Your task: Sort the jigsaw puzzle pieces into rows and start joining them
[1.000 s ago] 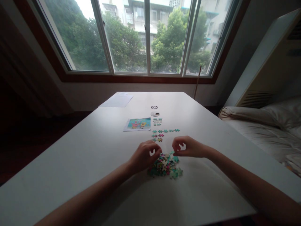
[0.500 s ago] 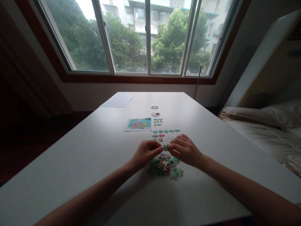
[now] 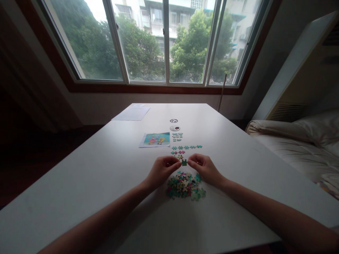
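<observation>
Shifting slightly leftward, a green puzzle piece [image 3: 184, 163], seemingly being handled singly, is sitting between the left grip [image 3: 162, 170], which is pinching its edge, and the right grip [image 3: 206, 168], whose hold I cannot tell. Loose pieces [image 3: 184, 187] are lying nearside of both grips; laid-out rows [image 3: 186, 147] are lying beyond, partly hidden.

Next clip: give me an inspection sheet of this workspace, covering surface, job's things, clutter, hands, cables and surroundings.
Surface: white table, lit from the window.
Job's things: puzzle pile nearest the wearer; sorted pieces in rows beyond; cartoon picture sheet left of them.
Clutter: white paper at the far left; two round flat items behind the rows.
Hands: left hand and right hand meet at a green puzzle piece; whose grip is unclear.
Cables: nothing seen.
Surroundings: sofa at right.
</observation>
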